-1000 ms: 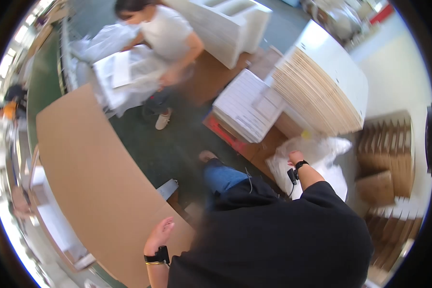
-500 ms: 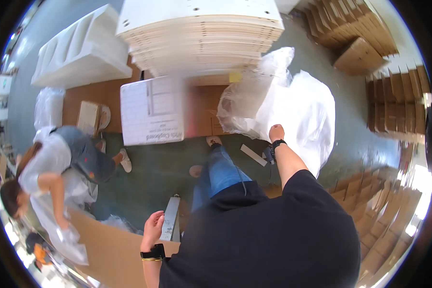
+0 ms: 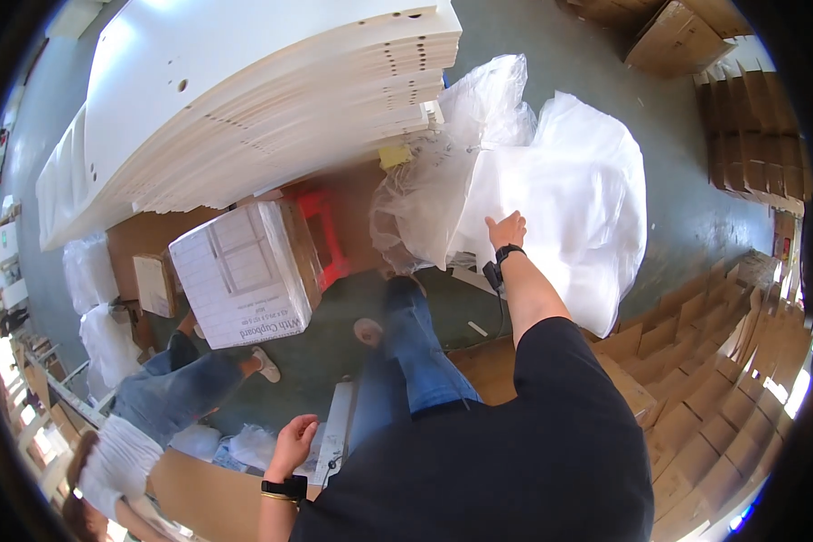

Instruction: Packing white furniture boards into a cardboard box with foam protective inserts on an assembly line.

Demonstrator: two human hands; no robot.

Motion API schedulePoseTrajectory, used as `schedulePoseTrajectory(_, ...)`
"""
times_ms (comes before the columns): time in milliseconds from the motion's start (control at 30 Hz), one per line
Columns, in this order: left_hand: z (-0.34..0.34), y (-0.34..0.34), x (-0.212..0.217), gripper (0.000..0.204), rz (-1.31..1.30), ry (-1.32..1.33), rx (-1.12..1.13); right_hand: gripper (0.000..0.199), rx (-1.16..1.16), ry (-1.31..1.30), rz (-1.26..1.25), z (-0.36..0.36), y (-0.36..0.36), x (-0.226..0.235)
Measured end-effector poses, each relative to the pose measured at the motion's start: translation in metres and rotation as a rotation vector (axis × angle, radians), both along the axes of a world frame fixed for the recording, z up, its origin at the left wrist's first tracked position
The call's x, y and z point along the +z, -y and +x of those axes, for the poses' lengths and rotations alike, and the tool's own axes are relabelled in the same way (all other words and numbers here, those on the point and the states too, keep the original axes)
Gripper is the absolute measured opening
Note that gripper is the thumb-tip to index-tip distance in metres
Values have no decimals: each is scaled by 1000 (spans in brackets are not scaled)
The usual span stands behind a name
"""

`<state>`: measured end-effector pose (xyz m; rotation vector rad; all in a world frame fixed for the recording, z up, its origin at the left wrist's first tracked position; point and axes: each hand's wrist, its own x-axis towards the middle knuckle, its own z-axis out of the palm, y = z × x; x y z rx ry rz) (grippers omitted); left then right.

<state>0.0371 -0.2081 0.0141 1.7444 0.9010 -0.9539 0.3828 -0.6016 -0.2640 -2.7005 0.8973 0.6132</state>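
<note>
Fingers of your right hand (image 3: 508, 233): partly bent, thumb apart, at the near-left edge of the white sheets; whether they pinch any, you cannot tell from here.
Fingers of your left hand (image 3: 294, 444): loosely curled, holding nothing, near the brown board (image 3: 190, 483).
White sheets (image 3: 560, 203): piled ahead of you, to the right, beside the crumpled clear film (image 3: 415, 212).
Progress: your pile shows no sheet lifted clear; the white panels (image 3: 244, 77) are stacked; what is left cannot be judged.
Carton (image 3: 235, 275) print: dark lettering and a furniture drawing, larger lines legible, finer ones too small.
Yellow piece (image 3: 394, 157): no writing you can make out.
</note>
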Motion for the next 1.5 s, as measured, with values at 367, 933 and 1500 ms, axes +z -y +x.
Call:
schedulePoseTrajectory(367, 60, 14, -4, 19, 51, 24, -196, 29, 58, 432, 249, 35, 58, -30)
schedulePoseTrajectory(933, 330, 237, -89, 48, -596, 413, -33, 27, 18, 549, 918, 34, 58, 191)
schedulePoseTrajectory(1500, 360, 307, -70, 53, -873, 480, -14, 40, -500, 346, 1361, 44, 60, 232)
